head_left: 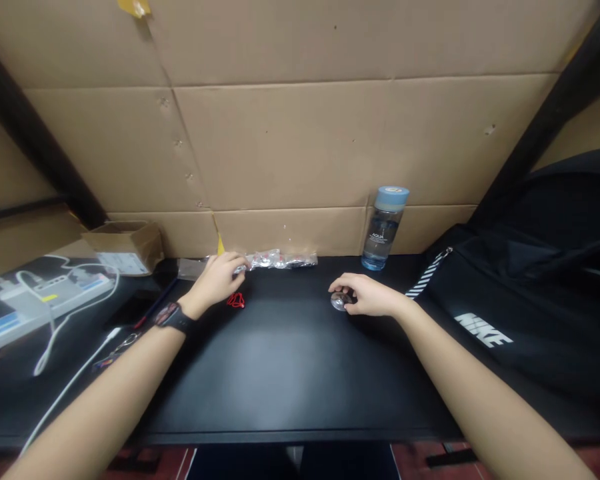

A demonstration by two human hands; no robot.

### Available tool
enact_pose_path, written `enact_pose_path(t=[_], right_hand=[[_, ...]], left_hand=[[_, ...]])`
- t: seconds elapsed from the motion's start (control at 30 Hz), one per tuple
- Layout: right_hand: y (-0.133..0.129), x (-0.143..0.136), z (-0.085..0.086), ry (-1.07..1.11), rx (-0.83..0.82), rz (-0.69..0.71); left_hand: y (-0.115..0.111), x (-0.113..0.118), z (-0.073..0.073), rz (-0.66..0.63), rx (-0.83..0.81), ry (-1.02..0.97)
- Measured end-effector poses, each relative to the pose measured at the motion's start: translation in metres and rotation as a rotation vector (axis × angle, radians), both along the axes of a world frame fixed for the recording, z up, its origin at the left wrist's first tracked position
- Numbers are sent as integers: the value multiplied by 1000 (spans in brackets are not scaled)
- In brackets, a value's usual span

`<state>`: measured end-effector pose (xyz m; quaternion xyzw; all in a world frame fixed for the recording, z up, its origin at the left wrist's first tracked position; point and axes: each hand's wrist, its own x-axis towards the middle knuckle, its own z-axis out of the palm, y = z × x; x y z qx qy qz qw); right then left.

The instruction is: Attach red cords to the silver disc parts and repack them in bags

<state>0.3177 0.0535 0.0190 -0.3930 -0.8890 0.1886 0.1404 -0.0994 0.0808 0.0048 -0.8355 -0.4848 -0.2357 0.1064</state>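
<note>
My right hand (365, 295) has its thumb and fingers closed around the edges of a shiny, clear-looking round piece (338, 303) on the black table. The exact kind of that piece does not show. Toward the back left, my left hand (221, 275), with a dark watch (173, 317) on its wrist, curls its fingers at a small silvery item too covered to name. Just below those fingertips lies a red coiled string (236, 300). Clear plastic packets (280, 259) with small shiny contents line the table's back edge beside the left hand.
A water bottle (384, 230) with a blue lid stands at the back. The right side holds a black bag (525, 320). A power strip (45, 303) with white cables, a small cardboard box (130, 248) and a keychain (115, 353) lie left. Cardboard walls the back.
</note>
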Motion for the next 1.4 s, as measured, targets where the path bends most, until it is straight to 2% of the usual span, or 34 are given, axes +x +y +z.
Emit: enact_pose_path(t=[0.13, 0.3, 0.67, 0.9, 1.07, 1.23, 1.4], right_hand=[[3, 3, -3, 2, -28, 5], [5, 5, -3, 17, -79, -25], [5, 5, -3, 9, -64, -5], [10, 7, -7, 126, -136, -24], [10, 8, -5, 214, -124, -62], [2, -4, 0, 237, -16, -60], [-19, -30, 6, 305, 1, 7]], left_hand=[[-12, -14, -2, -96, -137, -111], [-14, -27, 2, -107, -265, -89], [-20, -17, 7, -312, -435, -50], [-18, -10, -1, -272, -425, -16], [-25, 1, 7, -315, -366, -66], [-45, 26, 18, -300, -326, -267], [-59, 54, 15, -380, -377, -399]])
